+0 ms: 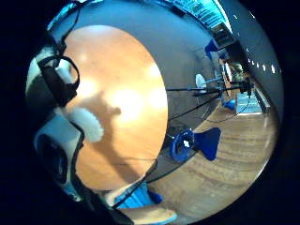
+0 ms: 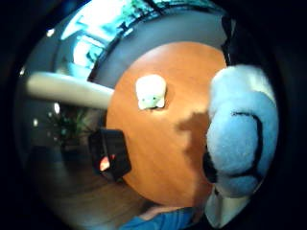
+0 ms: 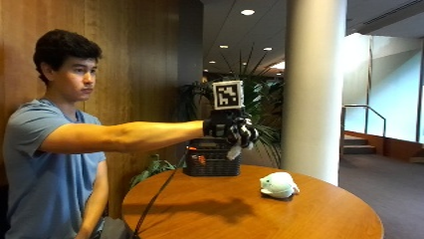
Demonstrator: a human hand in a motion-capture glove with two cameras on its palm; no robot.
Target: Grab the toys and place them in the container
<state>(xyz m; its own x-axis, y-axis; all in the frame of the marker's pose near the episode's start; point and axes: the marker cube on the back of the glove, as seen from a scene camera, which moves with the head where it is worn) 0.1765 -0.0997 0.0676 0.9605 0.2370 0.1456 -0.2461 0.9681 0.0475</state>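
Here the person's arm reaches straight out at shoulder height, and the gloved right hand (image 3: 232, 130) hangs above the round wooden table (image 3: 318, 219), fingers curled round a fluffy white-and-black plush toy (image 2: 242, 139). A second toy (image 3: 278, 185), pale, soft and rounded, lies on the smooth tabletop, near the dark woven basket container (image 3: 212, 158) at the table's far edge.

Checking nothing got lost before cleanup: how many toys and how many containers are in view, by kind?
Plush toys: 2, a white one lying on the round wooden table, namely the white plush toy, and a white-and-black plush toy gripped in the gloved right hand.
Containers: 1, the black mesh basket.
Total: 3.
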